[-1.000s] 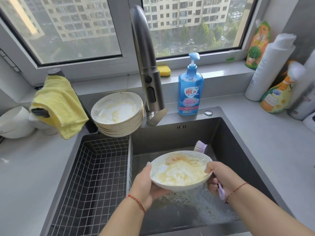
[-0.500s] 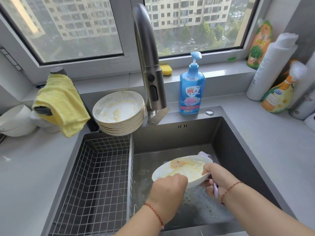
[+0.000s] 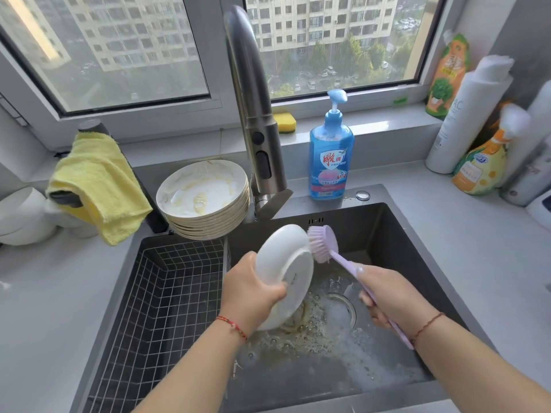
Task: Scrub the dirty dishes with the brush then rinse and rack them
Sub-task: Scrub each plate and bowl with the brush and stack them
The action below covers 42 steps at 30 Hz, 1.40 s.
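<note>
Fingers (image 3: 280,289) of the left hand (image 3: 252,289): curled over the rim of a white bowl (image 3: 283,269), gripping it; bowl tipped on edge, underside toward the camera, over the sink (image 3: 396,234). Fingers of the right hand (image 3: 393,296): clenched round the handle of a lilac brush (image 3: 323,244); bristles touching the bowl's upper right rim. Sink floor: foamy, yellowish water around the drain (image 3: 343,308). Left compartment: wire rack (image 3: 167,293). Behind the rack, on the sink's edge: stack of soiled plates (image 3: 202,201). Steel faucet (image 3: 253,114) rising at the sink's back. Grey surface (image 3: 477,248) all round: blue soap dispenser (image 3: 331,156) just right of the faucet; bottles (image 3: 474,114) at far right; yellow cloth (image 3: 98,183) draped at left beside white crockery (image 3: 21,216). Sill: yellow sponge (image 3: 284,122). Window (image 3: 119,46) showing apartment blocks.
</note>
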Motion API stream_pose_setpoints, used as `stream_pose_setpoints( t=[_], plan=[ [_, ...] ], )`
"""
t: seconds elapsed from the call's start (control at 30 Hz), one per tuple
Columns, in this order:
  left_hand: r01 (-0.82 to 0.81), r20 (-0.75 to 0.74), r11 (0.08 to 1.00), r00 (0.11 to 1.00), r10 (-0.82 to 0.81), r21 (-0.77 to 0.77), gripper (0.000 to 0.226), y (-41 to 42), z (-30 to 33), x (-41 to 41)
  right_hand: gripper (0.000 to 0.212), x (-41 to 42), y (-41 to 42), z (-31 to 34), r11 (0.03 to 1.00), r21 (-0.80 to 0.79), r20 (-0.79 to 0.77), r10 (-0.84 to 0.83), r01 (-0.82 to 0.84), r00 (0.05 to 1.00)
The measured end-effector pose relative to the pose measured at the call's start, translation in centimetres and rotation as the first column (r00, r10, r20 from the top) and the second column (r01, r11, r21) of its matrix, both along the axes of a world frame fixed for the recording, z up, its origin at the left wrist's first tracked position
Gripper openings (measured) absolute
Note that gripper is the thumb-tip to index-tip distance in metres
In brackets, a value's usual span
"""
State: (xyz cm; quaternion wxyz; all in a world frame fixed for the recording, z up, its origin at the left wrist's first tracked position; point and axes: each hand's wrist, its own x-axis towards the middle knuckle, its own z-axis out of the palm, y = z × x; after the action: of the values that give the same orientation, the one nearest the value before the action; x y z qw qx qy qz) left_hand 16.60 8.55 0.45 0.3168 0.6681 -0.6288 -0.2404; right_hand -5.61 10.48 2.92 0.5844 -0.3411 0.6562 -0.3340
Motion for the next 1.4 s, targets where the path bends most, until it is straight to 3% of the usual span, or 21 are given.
stream_pose_setpoints(
  t=[0.13, 0.27, 0.37, 0.53, 0.63, 0.7, 0.8, 0.87, 1.0, 1.1, 1.17, 1.4],
  plan=[
    [-0.024, -0.114, 0.997, 0.993, 0.033, 0.077, 0.033, -0.3, -0.2, -0.1, 0.035, 2.2, 2.0, 2.1, 0.933, -0.225, -0.190, 0.242, -0.282, 0.952],
    [-0.020, -0.277, 0.988, 0.959, 0.063, 0.154, 0.050, -0.4, -0.8, -0.2, 0.040, 3.7, 4.4, 3.2, 0.764, -0.242, -0.493, 0.434, -0.598, 0.754],
    [-0.004, -0.239, 0.991, 0.970, 0.036, 0.133, 0.040, 0.3, -0.4, -0.2, 0.039, 3.1, 3.7, 3.2, 0.773, -0.214, -0.589, 0.386, -0.597, 0.710],
    [0.031, -0.173, 0.997, 0.985, -0.018, 0.070, 0.033, 1.2, 0.3, 0.1, 0.032, -0.1, 0.7, 2.1, 0.946, -0.146, -0.450, 0.196, -0.289, 0.871],
    [0.034, -0.176, 0.996, 0.984, -0.018, 0.088, 0.034, 1.4, 0.3, 0.2, 0.040, 0.3, 1.5, 2.7, 0.930, -0.197, -0.409, 0.209, -0.310, 0.888],
    [0.025, -0.194, 0.993, 0.981, -0.003, 0.113, 0.035, 1.4, 0.1, 0.1, 0.045, 1.7, 3.0, 3.6, 0.850, -0.287, -0.461, 0.281, -0.441, 0.842],
    [0.030, -0.218, 0.993, 0.976, -0.005, 0.111, 0.047, 1.5, -0.1, -0.2, 0.041, 3.4, 4.8, 3.9, 0.714, -0.214, -0.643, 0.411, -0.667, 0.646],
    [0.038, -0.212, 0.994, 0.977, -0.015, 0.105, 0.046, 1.7, -0.1, -0.3, 0.039, 3.5, 4.9, 4.1, 0.696, -0.192, -0.676, 0.416, -0.691, 0.608],
    [0.080, -0.168, 0.991, 0.984, -0.061, 0.109, 0.034, 2.3, 0.1, 0.0, 0.040, 1.4, 2.4, 4.4, 0.829, -0.220, -0.522, 0.345, -0.514, 0.780],
    [0.072, -0.191, 0.996, 0.980, -0.060, 0.059, 0.033, 2.5, 0.6, 0.3, 0.033, -0.9, 0.8, 1.8, 0.964, -0.087, -0.359, 0.204, -0.251, 0.911],
    [0.035, -0.273, 0.999, 0.962, -0.026, 0.028, 0.034, 2.6, 1.2, 0.5, 0.018, -1.3, 0.9, 0.1, 0.994, 0.013, -0.152, 0.107, -0.106, 0.983],
    [-0.124, -0.594, 0.992, 0.797, 0.106, 0.010, 0.051, 2.8, 1.8, -0.1, 0.052, 1.8, 1.5, -2.5, 0.993, 0.063, 0.113, -0.105, 0.098, 0.988]
  ],
)
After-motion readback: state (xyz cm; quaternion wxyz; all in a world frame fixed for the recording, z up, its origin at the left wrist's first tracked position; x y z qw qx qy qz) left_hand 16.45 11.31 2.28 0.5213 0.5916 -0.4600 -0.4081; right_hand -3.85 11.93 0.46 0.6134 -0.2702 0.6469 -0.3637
